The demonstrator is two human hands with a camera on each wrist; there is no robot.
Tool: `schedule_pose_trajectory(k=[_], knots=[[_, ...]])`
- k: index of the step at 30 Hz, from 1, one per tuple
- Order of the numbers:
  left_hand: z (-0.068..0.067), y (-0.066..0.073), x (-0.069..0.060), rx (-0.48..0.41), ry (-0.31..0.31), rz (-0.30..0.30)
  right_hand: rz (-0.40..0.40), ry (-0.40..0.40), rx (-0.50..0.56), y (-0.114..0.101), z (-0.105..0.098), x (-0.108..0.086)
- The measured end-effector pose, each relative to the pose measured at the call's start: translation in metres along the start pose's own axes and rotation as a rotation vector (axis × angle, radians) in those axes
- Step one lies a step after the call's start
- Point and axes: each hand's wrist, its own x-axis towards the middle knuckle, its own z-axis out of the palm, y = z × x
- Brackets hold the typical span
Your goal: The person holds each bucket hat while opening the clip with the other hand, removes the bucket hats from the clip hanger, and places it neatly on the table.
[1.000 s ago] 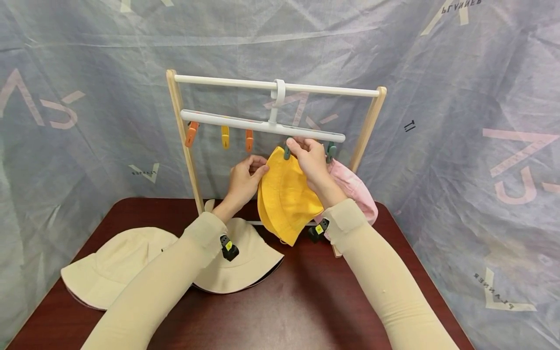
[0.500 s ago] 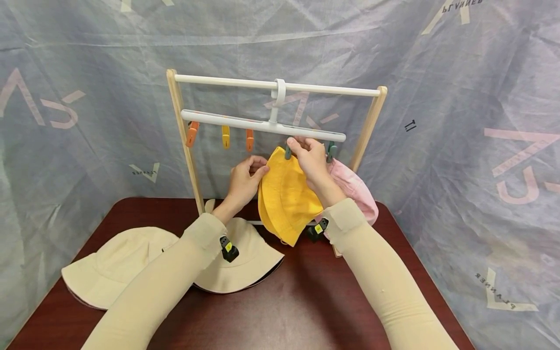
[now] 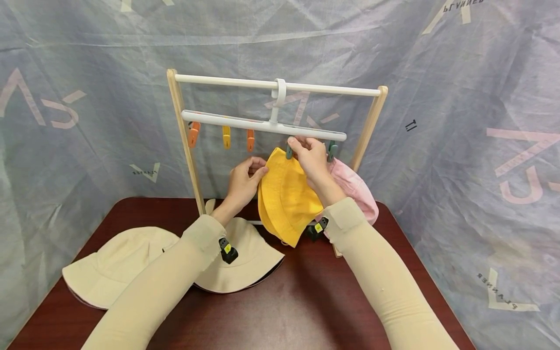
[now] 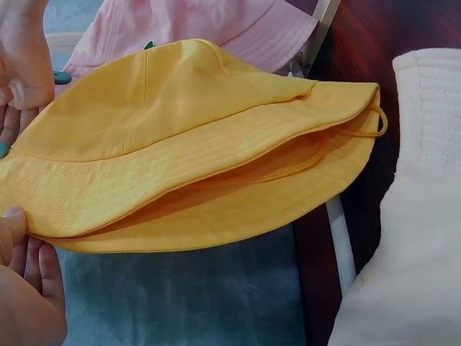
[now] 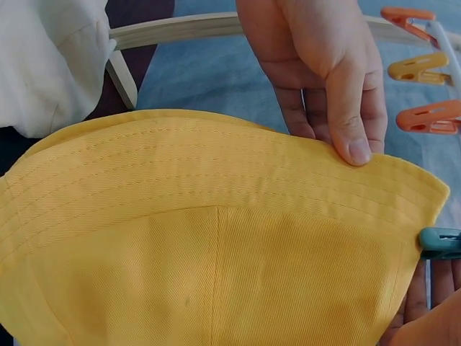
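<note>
A yellow bucket hat point(image 3: 286, 194) hangs sideways below the white hanger point(image 3: 236, 121), its brim folded together and facing left. My left hand point(image 3: 245, 181) pinches the brim edge near its upper corner, thumb on the near side, as the right wrist view also shows. At the hat's top edge my right hand point(image 3: 312, 163) grips a green clip point(image 3: 289, 151), the thumb on its front. That clip point(image 5: 441, 244) touches the hat's edge in the right wrist view. A pink hat point(image 3: 353, 189) hangs just to the right, under another green clip point(image 3: 332, 151).
Orange and yellow clips point(image 3: 226, 137) hang along the hanger's left half. A wooden rack with a white top bar point(image 3: 218, 80) carries the hanger. Two cream bucket hats lie on the dark red table point(image 3: 262, 321): one at the left point(image 3: 118, 262), one point(image 3: 240, 267) behind my left forearm.
</note>
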Motion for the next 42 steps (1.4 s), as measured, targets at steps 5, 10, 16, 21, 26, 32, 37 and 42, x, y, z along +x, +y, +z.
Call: schedule_pose_trajectory(k=[5,10,16,21,26,32,37,42], knots=[[-0.002,-0.001,-0.002,0.008,-0.003,-0.008,0.012,0.007,0.002,-0.001,-0.001,0.000],[-0.003,0.000,-0.004,0.003,-0.004,-0.011,0.018,0.019,-0.011,-0.002,-0.005,0.001],[-0.004,0.000,-0.005,-0.003,-0.005,-0.009,0.025,0.022,-0.040,-0.002,-0.006,0.003],[-0.004,0.000,-0.005,-0.006,-0.004,-0.008,0.015,0.033,-0.038,-0.002,-0.005,0.004],[-0.003,-0.001,-0.006,0.000,0.001,0.004,0.016,0.036,-0.033,-0.002,-0.005,0.003],[-0.004,-0.002,-0.010,-0.017,0.002,0.012,0.022,0.027,-0.044,-0.003,-0.004,0.002],[-0.005,-0.004,-0.014,-0.025,0.006,0.027,0.012,0.031,-0.054,-0.002,-0.004,0.002],[-0.006,-0.004,-0.018,-0.042,0.013,0.027,0.022,0.033,-0.068,-0.002,-0.004,0.002]])
